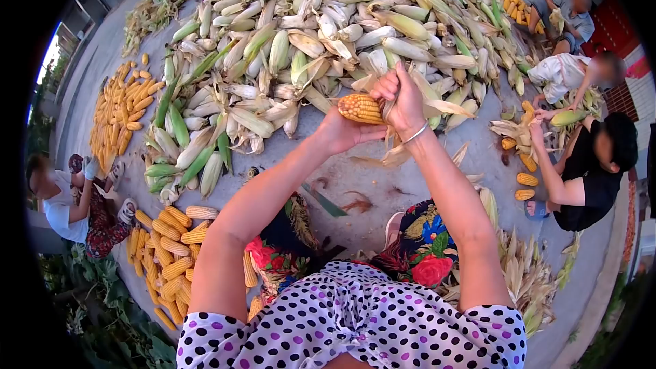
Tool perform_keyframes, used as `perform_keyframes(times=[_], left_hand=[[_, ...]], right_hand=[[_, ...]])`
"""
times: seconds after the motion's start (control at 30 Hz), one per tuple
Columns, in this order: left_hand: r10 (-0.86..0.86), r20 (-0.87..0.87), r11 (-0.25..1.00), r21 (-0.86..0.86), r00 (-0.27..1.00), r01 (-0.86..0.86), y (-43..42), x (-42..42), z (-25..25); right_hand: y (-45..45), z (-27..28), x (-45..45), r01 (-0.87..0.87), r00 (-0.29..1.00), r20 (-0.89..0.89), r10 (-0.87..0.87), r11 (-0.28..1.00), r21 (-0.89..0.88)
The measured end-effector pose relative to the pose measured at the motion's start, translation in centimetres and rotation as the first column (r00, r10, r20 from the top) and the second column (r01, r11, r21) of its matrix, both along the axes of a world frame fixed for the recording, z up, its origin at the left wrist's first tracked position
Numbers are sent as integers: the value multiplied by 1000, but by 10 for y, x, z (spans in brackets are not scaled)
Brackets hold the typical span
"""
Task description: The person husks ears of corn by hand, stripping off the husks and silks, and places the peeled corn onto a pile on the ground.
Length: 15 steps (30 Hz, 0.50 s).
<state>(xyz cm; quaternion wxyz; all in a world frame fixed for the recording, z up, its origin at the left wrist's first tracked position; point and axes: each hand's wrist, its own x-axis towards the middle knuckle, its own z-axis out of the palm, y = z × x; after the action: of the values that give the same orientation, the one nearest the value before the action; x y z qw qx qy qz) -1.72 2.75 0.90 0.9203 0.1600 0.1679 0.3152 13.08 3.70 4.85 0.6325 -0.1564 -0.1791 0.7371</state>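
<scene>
An ear of corn, its yellow-orange kernels bare on the left end, lies across my hands in front of me. My left hand supports it from below, with the fingers under the cob. Around the husk at its right end, my right hand is closed, thumb pointing up. Peeled-back husk leaves hang below my right wrist, which wears a bracelet. Just beyond my hands rises a big pile of unhusked corn.
Husked cobs form a heap at my left and another farther off. Loose husks lie at my right. One person sits at left; several sit at right, the nearest in black holding corn.
</scene>
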Motion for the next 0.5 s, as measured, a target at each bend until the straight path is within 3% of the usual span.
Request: perform_keyframes(times=[0.03, 0.07, 0.13, 0.27, 0.4, 0.47, 0.5], left_hand=[[-70, 44, 997, 36, 997, 68, 5, -6, 0], [-144, 83, 988, 75, 986, 138, 8, -9, -1], [-152, -24, 983, 104, 988, 154, 1, -8, 9], [-132, -216, 988, 47, 967, 146, -16, -6, 14], [-94, -378, 980, 129, 921, 152, -29, -5, 12], [-52, -509, 953, 233, 859, 196, -37, -12, 17], [-200, -451, 937, 173, 870, 305, -35, -18, 23]], right_hand=[[-1, 7, 2, 32, 999, 19, -31, 998, -61], [-1, 6, 8, -61, 998, -28, 61, 998, -19], [-3, 6, 21, -236, 964, -107, 243, 969, 75], [-10, 0, 17, -313, 950, -16, 313, 949, 32], [17, 3, 66, 49, 995, 91, -47, 999, -10], [33, -15, 117, 306, 945, 155, -288, 946, -108], [37, -25, 142, 419, 900, 201, -386, 893, -163]])
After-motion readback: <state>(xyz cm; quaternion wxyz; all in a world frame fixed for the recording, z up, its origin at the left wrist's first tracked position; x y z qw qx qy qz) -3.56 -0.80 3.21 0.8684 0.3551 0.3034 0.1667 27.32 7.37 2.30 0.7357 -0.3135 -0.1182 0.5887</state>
